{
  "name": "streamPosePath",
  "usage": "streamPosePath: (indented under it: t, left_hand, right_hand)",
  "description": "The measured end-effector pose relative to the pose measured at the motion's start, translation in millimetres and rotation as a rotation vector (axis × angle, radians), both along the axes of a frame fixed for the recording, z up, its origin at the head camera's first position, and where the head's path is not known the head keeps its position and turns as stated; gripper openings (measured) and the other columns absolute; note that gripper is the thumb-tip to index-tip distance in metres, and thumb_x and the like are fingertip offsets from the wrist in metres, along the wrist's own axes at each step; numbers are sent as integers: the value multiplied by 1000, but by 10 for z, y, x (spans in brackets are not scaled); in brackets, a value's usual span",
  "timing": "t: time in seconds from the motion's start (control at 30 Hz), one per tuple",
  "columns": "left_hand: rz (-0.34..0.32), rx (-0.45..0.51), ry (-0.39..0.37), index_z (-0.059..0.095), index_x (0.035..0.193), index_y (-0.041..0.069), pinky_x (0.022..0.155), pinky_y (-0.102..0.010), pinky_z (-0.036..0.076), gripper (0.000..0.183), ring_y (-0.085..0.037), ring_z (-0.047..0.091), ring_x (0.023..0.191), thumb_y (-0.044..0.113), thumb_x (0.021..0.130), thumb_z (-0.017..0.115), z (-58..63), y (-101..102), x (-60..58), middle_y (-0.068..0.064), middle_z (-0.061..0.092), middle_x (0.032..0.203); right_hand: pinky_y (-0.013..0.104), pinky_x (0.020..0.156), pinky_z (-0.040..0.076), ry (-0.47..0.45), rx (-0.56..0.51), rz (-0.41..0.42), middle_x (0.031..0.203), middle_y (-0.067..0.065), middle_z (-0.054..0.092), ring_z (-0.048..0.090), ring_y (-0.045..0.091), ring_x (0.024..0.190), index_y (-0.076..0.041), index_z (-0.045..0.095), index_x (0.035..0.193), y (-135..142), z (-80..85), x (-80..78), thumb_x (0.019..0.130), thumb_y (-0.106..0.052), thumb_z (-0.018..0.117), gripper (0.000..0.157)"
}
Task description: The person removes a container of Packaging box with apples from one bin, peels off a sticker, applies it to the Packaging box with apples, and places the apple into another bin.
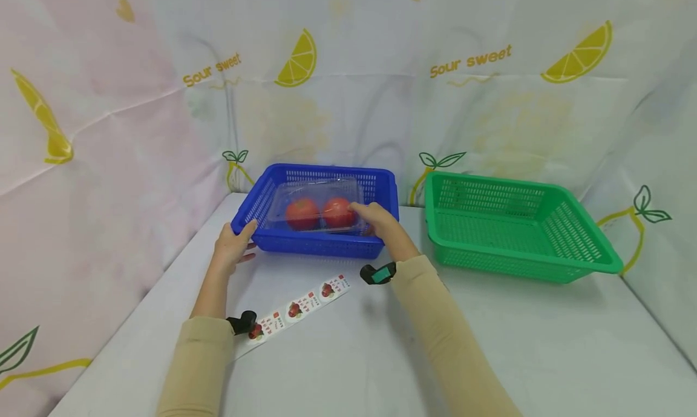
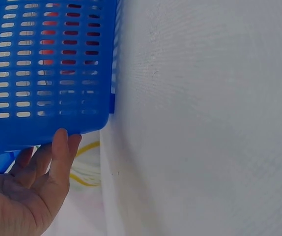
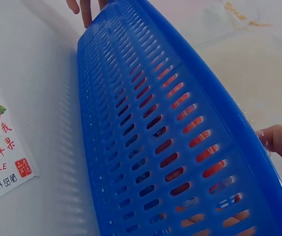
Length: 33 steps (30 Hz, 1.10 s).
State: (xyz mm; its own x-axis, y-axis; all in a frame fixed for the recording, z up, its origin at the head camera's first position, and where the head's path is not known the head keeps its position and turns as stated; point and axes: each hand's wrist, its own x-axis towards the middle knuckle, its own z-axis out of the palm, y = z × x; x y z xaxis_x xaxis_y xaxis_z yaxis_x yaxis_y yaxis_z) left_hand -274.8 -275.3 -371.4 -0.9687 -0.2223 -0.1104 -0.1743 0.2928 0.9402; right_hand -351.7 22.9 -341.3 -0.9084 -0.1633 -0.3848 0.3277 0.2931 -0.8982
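A blue plastic basket [image 1: 321, 246] with slotted walls stands at the back of the table. In it lies a clear plastic box [image 1: 327, 190] holding two red apples [image 1: 302, 213]. My left hand [image 1: 231, 244] grips the basket's near left corner, thumb over the rim; in the left wrist view, fingers of the left hand [image 2: 38, 182] lie against the end wall. With my right hand [image 1: 381, 222], inside the basket's right side, I hold the clear box's right end, thumb on top. Through the slots in the right wrist view, fingers show low beside the box.
An open green basket [image 1: 523, 262] stands to the right of the blue one. A strip of apple stickers [image 1: 299, 311] lies on the white table [image 1: 337, 374] in front. Behind hangs a printed cloth [image 1: 359, 114].
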Motion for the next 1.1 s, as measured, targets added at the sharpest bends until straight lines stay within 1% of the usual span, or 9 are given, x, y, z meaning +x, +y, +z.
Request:
streamPosePath:
  t: [0.1,0.17,0.23,0.4,0.53,0.67,0.8,0.9,1.1]
  left_hand:
    - [-6,3,-8,20,134,-6,77,-39,50,76,-43,48,113,51,90,45,3,9,-6,-28,37,128]
    - [-10,4,-12,20,134,-6,78,-39,50,77,-43,48,113,52,90,45,5,10,-6,-28,37,128]
    - [-16,11,-19,19,135,-6,78,-39,50,78,-42,48,114,52,90,45,5,1,-5,-28,36,128]
    - [-25,26,-39,18,137,-5,77,-38,51,81,-41,47,115,53,89,46,10,-13,-5,-27,36,131]
    - [-29,18,-43,18,138,-5,77,-38,51,82,-42,47,115,54,89,46,15,-19,-15,-28,36,132]
    - [-41,27,-38,18,139,-5,77,-38,51,82,-42,46,116,53,89,47,23,-17,-35,-28,36,133]
    - [-45,31,-44,18,139,-5,78,-39,50,79,-41,46,116,50,90,47,38,-18,-44,-28,36,133]
    - [-39,19,-64,17,140,-4,78,-38,50,80,-41,46,117,51,90,46,48,-25,-48,-27,36,134]
    - [-21,35,-74,18,140,-4,80,-37,49,83,-40,46,117,53,88,48,36,-32,-36,-26,34,135]
  right_hand:
    - [45,87,45,-16,-60,-16,149,12,16,53,41,108,-3,9,145,11,-3,-7,86,-29,57,80]
    - [44,84,47,-10,-75,-23,149,11,16,56,41,102,-4,8,145,15,-3,-9,86,-29,58,81]
    - [43,80,49,1,-82,-36,148,11,18,59,40,97,-4,11,145,14,-8,-5,85,-29,59,81]
    - [40,74,52,18,-90,-65,141,13,30,63,38,89,-4,24,141,9,-13,7,82,-31,60,74]
    - [39,70,53,16,-98,-87,138,16,33,63,39,88,-4,27,140,5,5,8,81,-34,59,74]
    - [41,72,52,10,-120,-107,138,15,33,63,40,88,-4,25,141,19,23,9,81,-33,58,74]
    - [44,76,51,15,-168,-115,130,19,42,63,41,87,-2,29,138,27,35,6,81,-32,56,70]
    - [44,75,51,22,-184,-113,122,21,49,63,40,85,-2,32,136,29,41,-3,82,-32,56,67]
    - [42,72,52,42,-170,-117,119,20,51,64,38,84,-2,30,138,24,44,-4,83,-34,56,69]
